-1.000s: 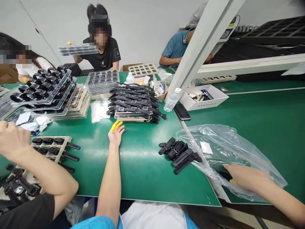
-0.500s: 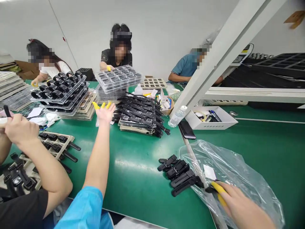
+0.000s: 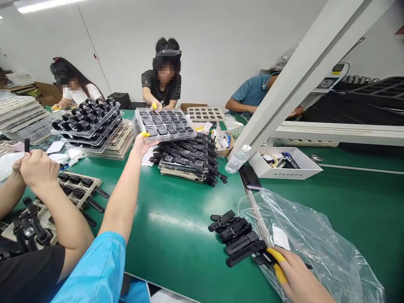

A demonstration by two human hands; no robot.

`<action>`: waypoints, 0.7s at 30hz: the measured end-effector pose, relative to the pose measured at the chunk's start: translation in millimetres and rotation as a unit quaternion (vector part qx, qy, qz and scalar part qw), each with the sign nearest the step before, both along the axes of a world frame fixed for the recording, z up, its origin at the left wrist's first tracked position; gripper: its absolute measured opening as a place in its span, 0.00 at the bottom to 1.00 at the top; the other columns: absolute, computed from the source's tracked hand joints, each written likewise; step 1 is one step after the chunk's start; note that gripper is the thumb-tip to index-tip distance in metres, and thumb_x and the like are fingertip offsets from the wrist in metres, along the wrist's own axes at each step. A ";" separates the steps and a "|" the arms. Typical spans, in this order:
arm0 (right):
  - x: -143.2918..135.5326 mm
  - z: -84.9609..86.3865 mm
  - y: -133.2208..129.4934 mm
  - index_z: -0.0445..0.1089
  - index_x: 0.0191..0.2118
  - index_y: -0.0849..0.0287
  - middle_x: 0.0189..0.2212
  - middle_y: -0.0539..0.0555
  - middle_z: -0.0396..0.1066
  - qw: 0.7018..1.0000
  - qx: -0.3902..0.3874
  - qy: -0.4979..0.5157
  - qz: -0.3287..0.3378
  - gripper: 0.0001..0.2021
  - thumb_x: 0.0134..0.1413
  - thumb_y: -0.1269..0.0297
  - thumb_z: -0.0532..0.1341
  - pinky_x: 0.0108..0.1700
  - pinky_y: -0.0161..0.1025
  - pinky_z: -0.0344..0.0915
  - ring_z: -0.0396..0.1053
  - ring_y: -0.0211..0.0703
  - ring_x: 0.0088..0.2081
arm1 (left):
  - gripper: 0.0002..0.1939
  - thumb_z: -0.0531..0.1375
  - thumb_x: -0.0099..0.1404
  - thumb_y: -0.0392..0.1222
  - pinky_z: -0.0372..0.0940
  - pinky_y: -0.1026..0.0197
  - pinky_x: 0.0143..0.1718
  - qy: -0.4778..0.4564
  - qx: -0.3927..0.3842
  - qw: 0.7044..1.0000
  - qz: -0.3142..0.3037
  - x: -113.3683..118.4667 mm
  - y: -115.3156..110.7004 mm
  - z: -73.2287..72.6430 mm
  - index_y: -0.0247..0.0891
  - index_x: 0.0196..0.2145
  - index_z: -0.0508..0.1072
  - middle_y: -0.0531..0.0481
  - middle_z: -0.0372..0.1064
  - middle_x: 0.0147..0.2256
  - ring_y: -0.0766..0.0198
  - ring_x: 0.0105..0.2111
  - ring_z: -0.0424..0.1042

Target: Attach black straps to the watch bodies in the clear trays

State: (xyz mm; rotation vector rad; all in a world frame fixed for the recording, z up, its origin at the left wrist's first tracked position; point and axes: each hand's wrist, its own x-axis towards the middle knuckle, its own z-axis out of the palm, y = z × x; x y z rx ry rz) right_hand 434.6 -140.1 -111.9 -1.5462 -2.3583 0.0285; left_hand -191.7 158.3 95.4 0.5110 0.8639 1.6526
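Observation:
My left hand (image 3: 144,144), with yellow fingertip covers, reaches forward and holds the near left corner of a clear plastic tray (image 3: 166,125) of dark watch parts. A person across the table holds the tray's far edge. At lower right, my right hand (image 3: 292,269), also with yellow finger covers, is closed on a black strap (image 3: 267,256). It rests over the clear plastic bag (image 3: 328,235). Several black straps (image 3: 238,229) lie in a row just left of that hand. Below the tray stands a stack topped with black watches (image 3: 189,155).
Stacked watch trays (image 3: 88,126) stand at left. A neighbour's arms (image 3: 67,198) work over beige trays at lower left. A bottle (image 3: 238,159), a phone (image 3: 250,176) and a white box of pens (image 3: 285,164) sit beside the slanted white post (image 3: 303,75).
The tray has come down toward me from the person across, and my left hand, empty and open before, has taken hold of it. My right hand has shifted left with the strap.

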 end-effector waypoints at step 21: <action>-5.7 21.6 8.3 0.78 0.50 0.56 0.52 0.65 0.79 0.998 -0.050 0.009 -0.022 0.20 0.59 0.67 0.53 0.46 0.60 0.78 0.77 0.66 0.51 | 0.20 0.61 0.72 0.48 0.79 0.51 0.36 -0.065 -0.007 0.994 0.090 20.1 -262.8 -89.6 0.37 0.57 0.76 0.43 0.79 0.46 0.51 0.40 0.80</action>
